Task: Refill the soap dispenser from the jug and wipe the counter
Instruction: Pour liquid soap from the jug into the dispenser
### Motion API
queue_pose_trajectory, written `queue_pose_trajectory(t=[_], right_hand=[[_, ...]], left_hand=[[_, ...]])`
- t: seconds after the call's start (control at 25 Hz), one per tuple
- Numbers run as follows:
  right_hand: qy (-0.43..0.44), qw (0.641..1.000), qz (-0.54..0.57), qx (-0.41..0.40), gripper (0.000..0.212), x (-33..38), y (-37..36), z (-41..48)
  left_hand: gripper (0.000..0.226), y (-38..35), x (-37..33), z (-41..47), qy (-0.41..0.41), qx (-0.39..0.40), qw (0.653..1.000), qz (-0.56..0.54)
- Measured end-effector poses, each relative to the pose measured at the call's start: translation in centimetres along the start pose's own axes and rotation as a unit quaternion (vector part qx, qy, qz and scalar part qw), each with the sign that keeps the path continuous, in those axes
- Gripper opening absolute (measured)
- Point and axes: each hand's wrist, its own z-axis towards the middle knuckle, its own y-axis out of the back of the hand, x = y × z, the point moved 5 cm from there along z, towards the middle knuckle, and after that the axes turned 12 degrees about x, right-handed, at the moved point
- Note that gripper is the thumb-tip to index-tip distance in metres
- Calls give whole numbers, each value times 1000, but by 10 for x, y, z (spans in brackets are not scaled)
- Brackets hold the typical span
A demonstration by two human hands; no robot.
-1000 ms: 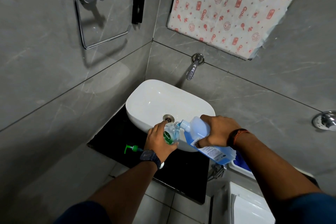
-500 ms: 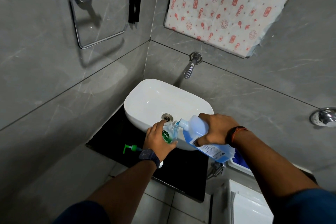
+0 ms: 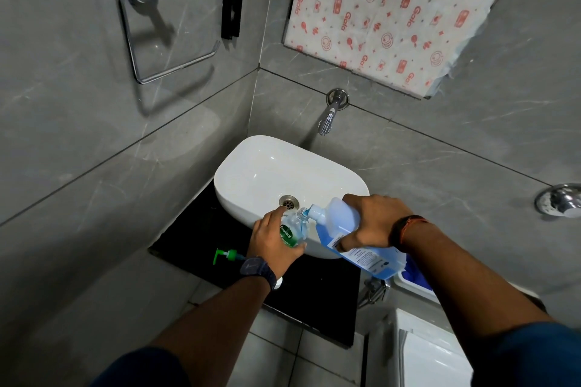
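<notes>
Blue jug: a translucent plastic jug of blue liquid (image 3: 342,226), tipped steeply with its white spout down at the mouth of the dispenser bottle, above the near rim of the basin.
Right hand: the right hand (image 3: 371,221) is clamped round the jug's body, fingers over the top and thumb on the labelled side; a dark band sits on the wrist.
Soap dispenser: a small clear plastic bottle with a green label (image 3: 294,231), neck open, roughly upright, and touching the jug's spout.
Left hand: the left hand (image 3: 272,239) is wrapped round the bottle from the left, fingers curled about it; a dark watch is on the wrist.
Pump head: a green plastic pump (image 3: 228,256) lies on its side on the counter, just left of the left wrist, apart from the bottle.
Counter: a glossy black stone slab (image 3: 195,236) in the corner of grey tiled walls.
Basin: a white oval ceramic bowl (image 3: 267,173) with a metal drain, standing on the slab.
Wall: a chrome tap (image 3: 328,118) juts out above the basin.
</notes>
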Motion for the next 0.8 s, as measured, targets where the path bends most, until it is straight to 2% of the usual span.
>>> queue_pose_trajectory(t=[0.24, 0.68, 0.8], right_hand=[[-2, 1000, -3, 1, 78, 0, 1, 2], [-4, 1000, 3, -12, 80, 5, 5, 6], [4, 1000, 2, -8, 75, 8, 6, 7]], left_hand=[[78, 2, 1, 0, -3, -3, 1000, -5], [75, 12, -1, -2, -13, -15, 1000, 2], [75, 14, 1, -3, -11, -16, 1000, 3]])
